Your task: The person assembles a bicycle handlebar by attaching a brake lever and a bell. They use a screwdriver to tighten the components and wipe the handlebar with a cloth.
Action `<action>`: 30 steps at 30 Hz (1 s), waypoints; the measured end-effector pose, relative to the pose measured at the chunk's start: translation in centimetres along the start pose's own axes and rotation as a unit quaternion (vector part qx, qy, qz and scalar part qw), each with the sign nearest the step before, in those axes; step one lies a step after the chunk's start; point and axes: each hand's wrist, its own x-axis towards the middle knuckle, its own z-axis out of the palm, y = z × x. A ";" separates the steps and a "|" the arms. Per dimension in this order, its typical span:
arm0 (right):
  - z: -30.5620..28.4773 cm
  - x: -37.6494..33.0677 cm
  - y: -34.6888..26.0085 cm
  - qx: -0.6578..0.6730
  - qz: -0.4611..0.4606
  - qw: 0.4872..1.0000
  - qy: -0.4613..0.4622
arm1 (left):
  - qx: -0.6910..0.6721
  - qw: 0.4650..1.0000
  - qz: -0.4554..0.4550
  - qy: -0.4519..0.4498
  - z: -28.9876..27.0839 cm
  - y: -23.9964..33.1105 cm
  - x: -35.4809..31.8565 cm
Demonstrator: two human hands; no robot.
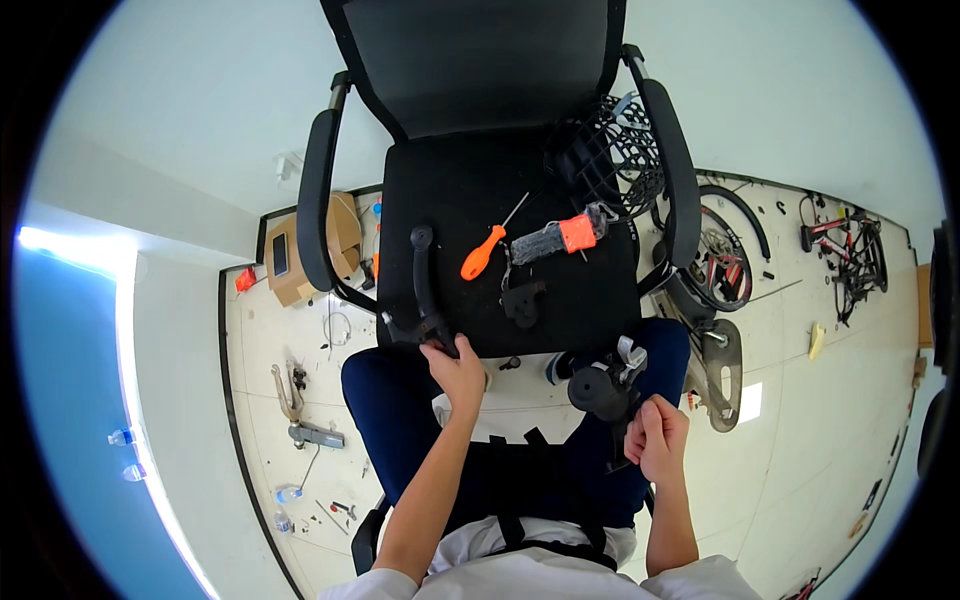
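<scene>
Left hand (458,372) fingers curled around the lower end of a black curved bar (423,290), long and matte, lying on the office chair seat (580,300) at frame centre. Right hand (660,437) fingers clenched on a black cylindrical part (598,392), lower right of centre. Beyond, on the seat: orange-handled screwdriver (484,252).

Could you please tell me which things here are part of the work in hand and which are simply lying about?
In hand:
- left hand on black curved handle
- right hand holding black round part

Lying about:
- orange screwdriver
- cardboard box
- bicycle wheel
- water bottles
</scene>
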 end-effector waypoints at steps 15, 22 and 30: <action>-0.5 0.2 -0.1 0.048 0.023 0.998 0.014 | 0.218 0.961 0.139 -0.094 6.4 5.5 -3.3; -0.3 0.1 -0.2 0.056 0.027 0.998 0.008 | 0.101 0.980 0.108 -0.136 5.7 4.1 -0.6; -0.3 0.2 -0.1 0.064 0.039 0.997 0.015 | -0.110 0.969 0.105 -0.196 1.2 2.8 5.1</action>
